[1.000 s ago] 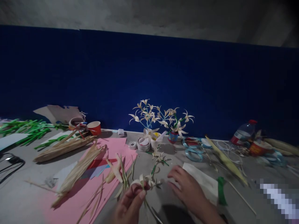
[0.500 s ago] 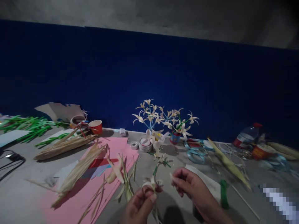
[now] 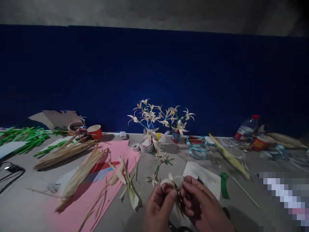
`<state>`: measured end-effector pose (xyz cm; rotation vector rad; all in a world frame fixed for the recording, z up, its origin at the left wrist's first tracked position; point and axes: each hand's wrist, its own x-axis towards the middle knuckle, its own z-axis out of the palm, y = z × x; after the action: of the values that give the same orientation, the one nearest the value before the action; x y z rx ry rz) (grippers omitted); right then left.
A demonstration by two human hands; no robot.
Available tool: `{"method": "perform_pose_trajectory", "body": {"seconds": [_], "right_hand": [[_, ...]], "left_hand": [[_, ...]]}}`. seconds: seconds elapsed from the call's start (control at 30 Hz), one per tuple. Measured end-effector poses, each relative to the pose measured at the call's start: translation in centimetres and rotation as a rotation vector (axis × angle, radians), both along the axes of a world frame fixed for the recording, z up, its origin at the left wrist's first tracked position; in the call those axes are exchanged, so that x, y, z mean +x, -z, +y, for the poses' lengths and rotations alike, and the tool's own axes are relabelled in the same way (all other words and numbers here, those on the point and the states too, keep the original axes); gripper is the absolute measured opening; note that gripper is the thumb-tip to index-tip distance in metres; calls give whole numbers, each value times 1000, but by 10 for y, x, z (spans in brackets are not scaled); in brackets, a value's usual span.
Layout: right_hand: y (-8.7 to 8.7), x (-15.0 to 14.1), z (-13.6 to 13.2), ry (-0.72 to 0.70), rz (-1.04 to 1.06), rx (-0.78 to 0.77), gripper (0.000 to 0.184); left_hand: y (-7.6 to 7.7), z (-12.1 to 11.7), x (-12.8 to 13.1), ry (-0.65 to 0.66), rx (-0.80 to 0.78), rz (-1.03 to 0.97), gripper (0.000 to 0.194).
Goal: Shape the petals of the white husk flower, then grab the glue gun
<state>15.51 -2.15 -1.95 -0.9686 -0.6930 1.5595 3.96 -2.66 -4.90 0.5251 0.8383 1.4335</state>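
A pale corn husk flower (image 3: 171,179) with curled petals is pinched between thumb and fingers of my left hand (image 3: 160,203); its strips hang below the fingers. My right hand (image 3: 201,201) is closed close beside it, thumb and finger on a pale husk petal (image 3: 179,181) at the flower's right side. Just beyond the hands lie small husk flowers on a green stem (image 3: 160,161). Left of my left hand are loose husk strips (image 3: 131,190). Partly hidden below my hands are black scissor-like handles (image 3: 182,228).
Husk flowers (image 3: 148,116) stand in small pots at the back. Pink paper (image 3: 79,212) with dry husks (image 3: 80,175) lies left, green pipe cleaners (image 3: 26,138) farther left. White paper (image 3: 204,177), green tape (image 3: 224,185), blue ribbon (image 3: 197,152) and a bottle (image 3: 247,129) are right.
My right hand has moved left and down with its pale petal to meet the flower in my left hand. My left hand has shifted right. The camera view has turned slightly.
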Motion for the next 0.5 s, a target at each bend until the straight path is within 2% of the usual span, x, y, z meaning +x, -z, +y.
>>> {"method": "perform_pose_trajectory", "body": {"seconds": [0.1, 0.3, 0.4, 0.5], "right_hand": [[-3, -2, -6, -24, -4, -16, 37], [0, 0, -6, 42, -239, 107, 46], [-1, 14, -1, 36, -284, 133, 40], [-11, 31, 2, -20, -446, 322, 27]], "left_hand": [[3, 1, 1, -1, -8, 26, 39], [4, 1, -1, 72, 33, 60, 35], [1, 3, -4, 135, 26, -20, 34], [-2, 7, -6, 236, -19, -112, 35]]}}
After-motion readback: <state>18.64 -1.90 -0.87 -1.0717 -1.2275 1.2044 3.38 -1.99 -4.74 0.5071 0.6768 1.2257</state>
